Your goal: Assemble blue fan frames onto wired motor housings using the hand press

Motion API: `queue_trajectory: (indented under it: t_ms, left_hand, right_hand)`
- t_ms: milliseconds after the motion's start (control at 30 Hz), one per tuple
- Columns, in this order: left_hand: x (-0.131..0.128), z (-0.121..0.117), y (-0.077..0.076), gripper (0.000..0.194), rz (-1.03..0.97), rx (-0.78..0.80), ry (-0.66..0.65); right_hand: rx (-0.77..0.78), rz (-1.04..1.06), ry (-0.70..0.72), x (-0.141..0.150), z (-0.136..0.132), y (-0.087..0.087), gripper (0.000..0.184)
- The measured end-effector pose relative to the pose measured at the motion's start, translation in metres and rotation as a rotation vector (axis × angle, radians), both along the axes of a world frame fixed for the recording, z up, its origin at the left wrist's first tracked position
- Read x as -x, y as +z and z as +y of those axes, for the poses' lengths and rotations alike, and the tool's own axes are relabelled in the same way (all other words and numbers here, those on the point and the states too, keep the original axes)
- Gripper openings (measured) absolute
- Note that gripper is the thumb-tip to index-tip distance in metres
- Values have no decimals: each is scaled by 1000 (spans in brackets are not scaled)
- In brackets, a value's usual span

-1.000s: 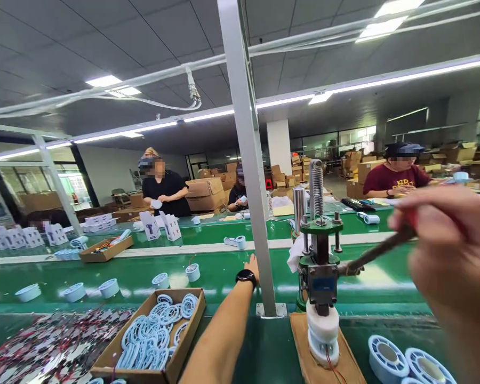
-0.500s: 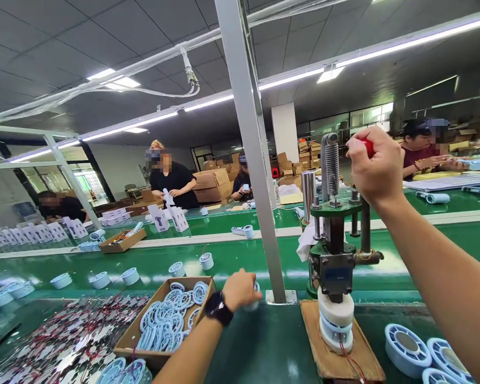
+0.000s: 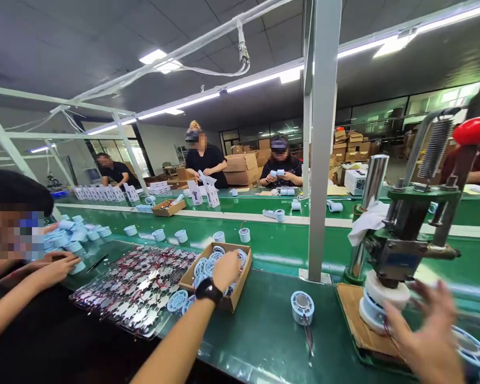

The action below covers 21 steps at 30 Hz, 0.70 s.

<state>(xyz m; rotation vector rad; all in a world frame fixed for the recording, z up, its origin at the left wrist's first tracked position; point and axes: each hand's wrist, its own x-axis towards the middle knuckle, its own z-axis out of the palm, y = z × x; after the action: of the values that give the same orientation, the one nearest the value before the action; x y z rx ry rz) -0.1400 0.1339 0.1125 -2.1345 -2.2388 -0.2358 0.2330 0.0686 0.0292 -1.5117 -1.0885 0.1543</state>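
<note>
My left hand [image 3: 226, 269], a black watch on its wrist, reaches into a cardboard box [image 3: 240, 290] of pale blue rings; its fingers are hidden behind the back of the hand. My right hand [image 3: 428, 330] is blurred, its fingers spread just in front of the white and blue part [image 3: 378, 304] under the green hand press [image 3: 400, 250]. The press stands on a wooden board [image 3: 354, 314]. Its red-knobbed lever [image 3: 474, 130] stands up with no hand on it. A round pale blue part [image 3: 302, 306] with wires sits on the table between my hands.
A co-worker's hands [image 3: 56, 266] work at the left beside a sheet of silvery parts with red wires [image 3: 132, 288]. A grey post [image 3: 324, 160] rises behind the box. Pale blue cups [image 3: 158, 234] ride the green conveyor. People work across the belt among cartons.
My right hand let go of the red lever knob and dropped to the part under the press. My left hand set down a round part and moved into the box. The view swung left.
</note>
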Motion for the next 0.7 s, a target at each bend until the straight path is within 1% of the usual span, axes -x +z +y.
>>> queue_trajectory:
  t_ms: [33,67,100,133,233,300,367,433,500,533,600,633,700]
  left_hand:
    - [13,12,-1,28,5,13,12]
    - [22,23,-2,30,8,28,13]
    - [28,33,-5,31,10,43,8]
    - [32,41,-8,31,12,55,2]
    - [32,56,-14,27,10,55,-3]
    - [32,61,-11,25,0,14,3]
    - [34,61,-3,22,-21,-53,19]
    - [34,52,7,18,-49,-136,34]
    - [28,30,13,20,-79,-207,15]
    - [21,16,12,23,-93,-226,-12]
    - [1,-15,2,25,-128,-206,-107]
    - [-12,-30,-8,25,-152,-171,-175]
    - [-39,-56,-34,21,-199,-87,-303]
  right_hand:
    - [98,25,39,6,-1,-17,112]
    - [172,52,60,10,1,-28,110]
    - [208,80,61,14,3,-34,105]
    - [207,103,48,17,6,-36,100]
    - [71,113,-9,22,12,-30,94]
    - [14,61,-28,22,8,-27,84]
    - [-20,-6,-29,17,-4,-30,68]
    - [-32,-144,-36,5,-24,-38,50]
    - [-24,-365,-56,-12,-48,-48,39]
    - [-4,-492,-71,-22,-60,-53,36]
    - [72,-704,-100,-41,-78,-58,35]
    - [124,-780,-110,-49,-83,-60,36]
    - [222,-878,-123,-62,-86,-62,40]
